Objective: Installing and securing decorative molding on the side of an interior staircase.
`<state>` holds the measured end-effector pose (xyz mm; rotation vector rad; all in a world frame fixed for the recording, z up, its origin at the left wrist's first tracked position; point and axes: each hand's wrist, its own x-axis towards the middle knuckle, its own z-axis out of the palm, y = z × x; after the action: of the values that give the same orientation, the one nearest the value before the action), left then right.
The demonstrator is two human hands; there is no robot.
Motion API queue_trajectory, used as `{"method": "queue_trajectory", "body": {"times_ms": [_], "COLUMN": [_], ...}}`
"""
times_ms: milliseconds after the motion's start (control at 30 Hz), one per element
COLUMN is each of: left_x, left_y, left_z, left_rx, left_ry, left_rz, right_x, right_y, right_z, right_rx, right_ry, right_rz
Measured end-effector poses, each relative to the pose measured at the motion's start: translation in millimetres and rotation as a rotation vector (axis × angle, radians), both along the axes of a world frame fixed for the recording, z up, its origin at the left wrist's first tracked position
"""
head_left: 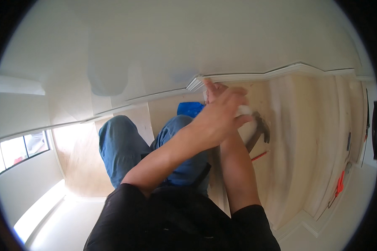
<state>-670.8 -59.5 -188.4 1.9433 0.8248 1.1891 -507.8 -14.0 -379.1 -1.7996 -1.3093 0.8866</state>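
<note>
My left hand [222,115] is crossed over my right arm, its fingers smeared by motion. Between its thumb and fingers shows a small white object [244,111]; its kind is unclear. Partly hidden behind it, my right hand [213,90] reaches to the wall, a finger stretched up against the white trim moulding [238,78] near a corner. Some of its other fingers are covered. A claw hammer [262,127] lies on the wooden step to the right of my hands, with a red pencil [259,156] close by. A blue crumpled thing [190,108] sits beside my knee.
Wooden steps [297,138] run off to the right, edged by white moulding. Farther right lie an orange-red tool [339,184] and a small dark grey tool [348,141]. A glossy pale wall [155,42] stands ahead. At the left is a dark-framed window [19,152].
</note>
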Motion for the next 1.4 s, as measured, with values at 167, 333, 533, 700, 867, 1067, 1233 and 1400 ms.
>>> {"method": "queue_trajectory", "body": {"times_ms": [167,333,533,700,867,1067,1233,1400], "left_x": [-98,-102,-94,-89,-89,-84,-81,-81], "left_y": [-11,9,23,24,28,31,31,31], "left_z": [-26,-59,-79,-72,-71,-67,-63,-59], "left_rx": [-0.361,-0.554,-0.286,-0.309,-0.29,-0.236,-0.209,-0.259], "left_ry": [0.061,0.15,0.15,0.113,0.174,0.216,0.275,0.33], "left_rz": [0.022,0.136,0.325,0.386,0.419,0.466,0.506,0.505], "right_x": [-45,-48,-55,-52,-60,-58,-56,-57], "right_y": [13,11,10,11,10,12,11,10], "right_z": [50,51,61,64,71,67,63,63], "right_rx": [-0.096,-0.052,-0.091,-0.086,-0.072,-0.077,-0.057,-0.046], "right_ry": [0.044,0.151,0.212,0.125,0.159,0.167,0.165,0.181], "right_rz": [-0.056,-0.076,-0.107,-0.102,-0.103,-0.111,-0.103,-0.097]}}
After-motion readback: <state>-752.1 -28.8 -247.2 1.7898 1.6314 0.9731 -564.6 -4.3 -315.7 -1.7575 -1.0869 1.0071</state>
